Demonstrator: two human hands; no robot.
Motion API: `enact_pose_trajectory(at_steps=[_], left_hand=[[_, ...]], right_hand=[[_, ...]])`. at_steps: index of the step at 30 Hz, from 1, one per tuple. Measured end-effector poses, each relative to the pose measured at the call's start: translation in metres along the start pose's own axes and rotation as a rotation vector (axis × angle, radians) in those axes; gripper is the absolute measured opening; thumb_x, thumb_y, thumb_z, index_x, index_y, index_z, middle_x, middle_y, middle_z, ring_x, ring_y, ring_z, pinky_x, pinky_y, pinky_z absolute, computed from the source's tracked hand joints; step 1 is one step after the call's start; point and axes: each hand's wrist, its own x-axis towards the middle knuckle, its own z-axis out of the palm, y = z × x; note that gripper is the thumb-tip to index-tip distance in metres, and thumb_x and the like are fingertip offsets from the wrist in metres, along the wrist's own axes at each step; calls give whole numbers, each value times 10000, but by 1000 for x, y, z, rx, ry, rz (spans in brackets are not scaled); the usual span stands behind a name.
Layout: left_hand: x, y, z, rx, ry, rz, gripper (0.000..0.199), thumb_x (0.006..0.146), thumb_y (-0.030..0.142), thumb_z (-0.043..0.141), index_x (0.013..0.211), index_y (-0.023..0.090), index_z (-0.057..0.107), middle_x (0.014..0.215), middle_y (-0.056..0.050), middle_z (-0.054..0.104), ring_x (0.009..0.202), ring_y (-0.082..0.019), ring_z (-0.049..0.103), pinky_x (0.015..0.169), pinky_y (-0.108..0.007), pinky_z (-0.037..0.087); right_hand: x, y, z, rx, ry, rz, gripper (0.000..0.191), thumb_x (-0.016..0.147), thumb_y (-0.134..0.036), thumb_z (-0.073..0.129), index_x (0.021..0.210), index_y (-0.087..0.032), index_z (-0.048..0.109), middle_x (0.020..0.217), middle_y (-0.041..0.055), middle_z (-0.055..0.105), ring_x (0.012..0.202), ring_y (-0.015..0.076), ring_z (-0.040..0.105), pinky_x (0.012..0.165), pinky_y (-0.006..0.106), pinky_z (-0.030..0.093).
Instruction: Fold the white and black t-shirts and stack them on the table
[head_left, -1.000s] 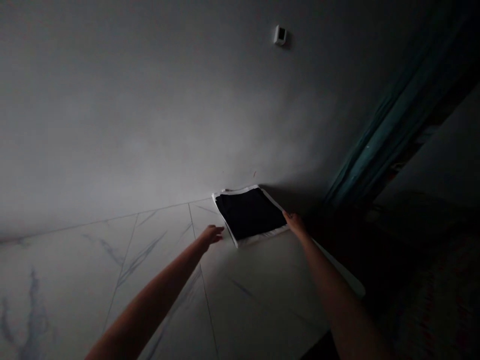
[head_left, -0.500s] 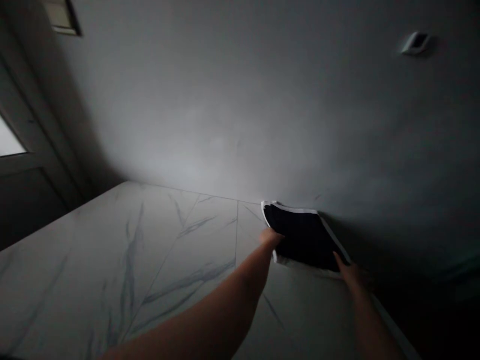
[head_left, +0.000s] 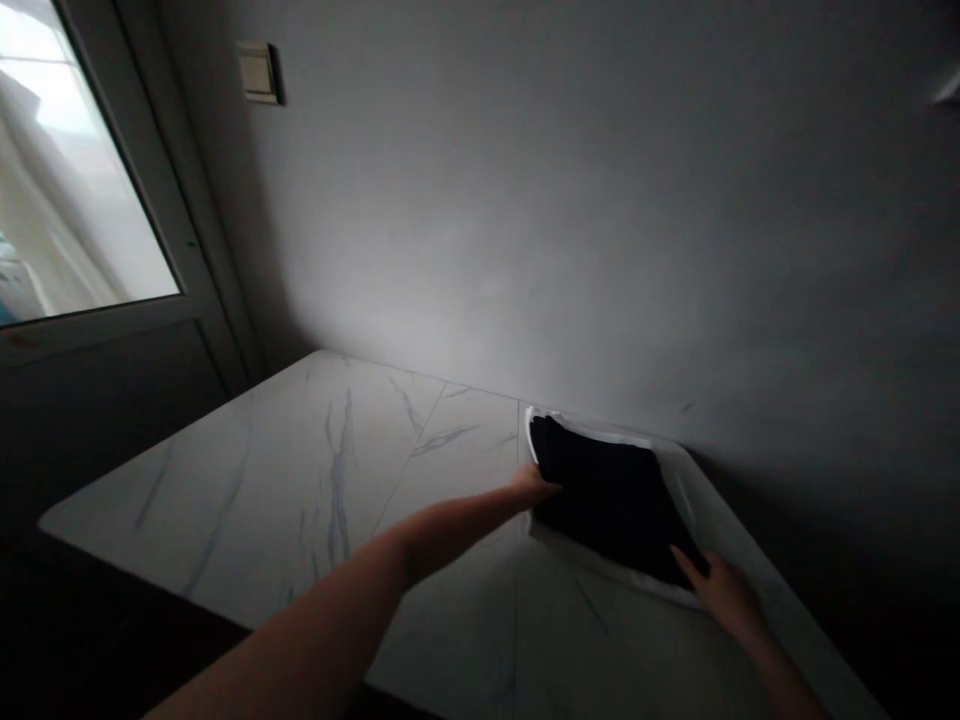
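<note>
A flat folded black cloth (head_left: pixel 611 490) lies over a white layer (head_left: pixel 679 490) whose edges show around it, at the right rear of the marble-patterned table (head_left: pixel 300 480). My left hand (head_left: pixel 534 485) grips its left side, thumb on top and the other fingers hidden beneath. On the right near corner, my right hand (head_left: pixel 716 585) is closed with the thumb over the black cloth and the fingers under the edge.
The grey wall (head_left: pixel 487 200) runs along the table's back edge. At the left stands a door frame (head_left: pixel 191 240) with a bright glass pane. A switch plate (head_left: pixel 257 72) is on the wall. Beyond the table's right edge it is dark.
The view has swung left, showing more of the door and table. Both hands still grip the black cloth and white layer, which now look flatter on the table.
</note>
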Motion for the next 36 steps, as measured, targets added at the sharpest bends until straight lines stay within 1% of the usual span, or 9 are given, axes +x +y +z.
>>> enact_pose_trajectory(at_steps=[3, 9, 15, 19, 24, 26, 30, 33, 36], left_hand=[[-34, -41, -56, 70, -54, -91, 376, 736, 291, 760, 1041, 77, 704, 1003, -161, 744, 1019, -324, 679, 837, -378, 559], [-131, -131, -171, 59, -26, -114, 562, 574, 541, 776, 975, 161, 678, 982, -79, 766, 976, -324, 699, 836, -402, 575], [-203, -163, -232, 80, 45, -197, 574, 621, 653, 682, 968, 198, 632, 965, -76, 759, 926, -313, 714, 766, -381, 586], [-208, -170, -254, 300, 144, -91, 517, 716, 653, 621, 994, 218, 591, 900, -43, 720, 724, -245, 700, 639, -349, 561], [-154, -151, -272, 583, 308, 392, 391, 880, 476, 572, 1193, 243, 546, 1151, -76, 635, 919, -222, 668, 830, -395, 554], [-120, -135, -274, 698, 277, 510, 391, 892, 377, 595, 1254, 241, 540, 1188, -92, 609, 1035, -246, 633, 918, -433, 525], [-71, -106, -271, 932, 93, 508, 331, 835, 239, 681, 1164, 227, 641, 1159, -95, 618, 1096, -274, 589, 970, -445, 487], [-63, -99, -267, 1001, -6, 526, 183, 835, 185, 660, 1007, 239, 692, 1102, -73, 636, 1088, -265, 592, 969, -429, 477], [-68, -104, -266, 974, -7, 537, 273, 818, 143, 643, 1071, 246, 661, 1154, -71, 619, 1075, -250, 609, 967, -418, 480]], right_hand=[[-68, -43, 6, 116, 38, -218, 557, 823, -658, 414, 907, -174, 677, 883, 213, 691, 941, 387, 683, 832, 511, 555], [-205, -120, 28, 213, 40, -347, 558, 921, -675, 367, 1033, -188, 615, 1011, 145, 664, 936, 290, 681, 816, 419, 558], [-272, -181, 17, 262, -11, -356, 465, 949, -633, 402, 964, -217, 611, 920, 86, 663, 805, 234, 689, 691, 344, 551], [-264, -207, -7, 204, -92, -371, 324, 948, -503, 504, 810, -229, 610, 799, 41, 662, 714, 210, 676, 633, 312, 516], [-197, -257, -20, 250, -40, -540, 123, 934, -294, 555, 1003, -228, 631, 1003, 66, 670, 901, 207, 674, 776, 323, 540], [-162, -279, -14, 249, -31, -635, 243, 891, -204, 600, 1133, -213, 626, 1147, 101, 647, 1050, 230, 649, 897, 363, 533], [-109, -310, 3, 157, -90, -785, 352, 822, -128, 698, 1162, -201, 649, 1185, 111, 655, 1123, 252, 617, 993, 420, 493], [-96, -314, 7, 89, -157, -851, 270, 796, -122, 747, 1051, -194, 691, 1037, 86, 700, 1023, 242, 648, 935, 408, 508], [-102, -309, 2, 116, -156, -893, 202, 788, -104, 754, 960, -197, 707, 960, 67, 695, 956, 227, 655, 874, 380, 513]])
